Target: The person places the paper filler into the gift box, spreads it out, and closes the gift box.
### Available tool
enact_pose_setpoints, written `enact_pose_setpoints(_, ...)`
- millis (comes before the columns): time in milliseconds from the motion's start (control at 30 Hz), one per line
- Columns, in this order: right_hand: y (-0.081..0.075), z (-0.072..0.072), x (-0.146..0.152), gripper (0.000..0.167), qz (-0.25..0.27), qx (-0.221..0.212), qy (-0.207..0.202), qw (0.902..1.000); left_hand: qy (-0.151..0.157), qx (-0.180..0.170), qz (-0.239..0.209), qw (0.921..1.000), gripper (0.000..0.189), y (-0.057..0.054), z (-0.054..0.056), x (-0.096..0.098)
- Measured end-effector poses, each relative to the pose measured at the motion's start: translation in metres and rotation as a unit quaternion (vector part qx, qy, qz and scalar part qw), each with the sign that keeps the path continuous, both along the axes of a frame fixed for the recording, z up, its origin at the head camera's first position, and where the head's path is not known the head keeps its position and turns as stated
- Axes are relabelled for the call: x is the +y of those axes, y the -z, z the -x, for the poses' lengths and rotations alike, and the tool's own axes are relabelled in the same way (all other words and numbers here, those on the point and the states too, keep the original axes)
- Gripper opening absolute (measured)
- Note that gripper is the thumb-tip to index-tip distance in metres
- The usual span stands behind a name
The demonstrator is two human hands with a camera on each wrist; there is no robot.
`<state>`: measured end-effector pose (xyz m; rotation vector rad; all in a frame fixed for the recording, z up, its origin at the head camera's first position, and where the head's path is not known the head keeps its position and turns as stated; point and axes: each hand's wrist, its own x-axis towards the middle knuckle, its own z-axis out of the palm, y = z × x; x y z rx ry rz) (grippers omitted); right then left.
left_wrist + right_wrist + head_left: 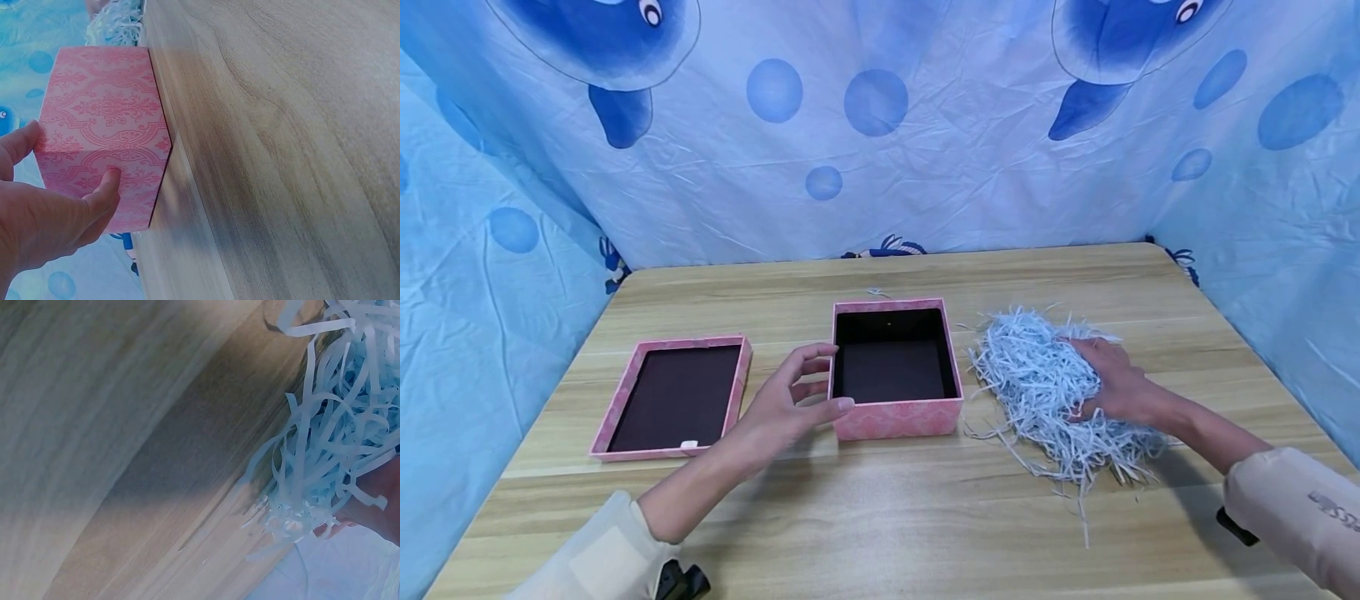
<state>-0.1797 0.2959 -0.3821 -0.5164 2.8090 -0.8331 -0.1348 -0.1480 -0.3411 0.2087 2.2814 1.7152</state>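
Note:
A pink patterned box (898, 419) stands uncovered in the middle of the table, its dark inside visible. My left hand (786, 408) touches the box's left side with spread fingers, and the thumb lies at the front left corner of the rim. In the left wrist view the fingertips of this hand (56, 215) rest against the patterned wall. To the right of the box lies a loose heap of pale blue shredded paper (1037, 375). My right hand (1112, 383) grips into the heap's right side, and the strands partly hide its fingers.
The pink box lid (677, 400) lies on the left with its dark inside facing up and a small white tag near its front edge. A stray paper strand (877, 292) lies behind the box. Blue dolphin-print curtains (925, 192) enclose the wooden table (910, 517).

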Motion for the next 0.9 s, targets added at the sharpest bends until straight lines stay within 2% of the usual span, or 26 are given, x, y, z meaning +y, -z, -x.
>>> enact_pose_setpoints(167, 0.0, 0.0, 0.0, 0.092, -0.006, -0.002, -0.005, 1.0, 0.001, -0.001, -0.003, 1.0, 0.071, 0.0, 0.0, 0.0)
enact_pose_setpoints(333, -0.001, 0.001, -0.001, 0.085, 0.019, -0.034, 0.003, 0.9992, 0.002, -0.002, -0.001, 1.0, 0.071, 0.001, 0.0, 0.0)
enact_pose_setpoints(633, -0.006, 0.004, 0.003, 0.08, 0.078, -0.093, 0.017, 0.9925, 0.002, -0.003, -0.002, 1.0, 0.071, 0.001, 0.0, 0.0)
enact_pose_setpoints(900, -0.014, 0.005, 0.007, 0.087, 0.123, -0.124, 0.036, 0.9839, 0.005, -0.001, 0.002, 1.0, 0.07, 0.0, 0.001, 0.001)
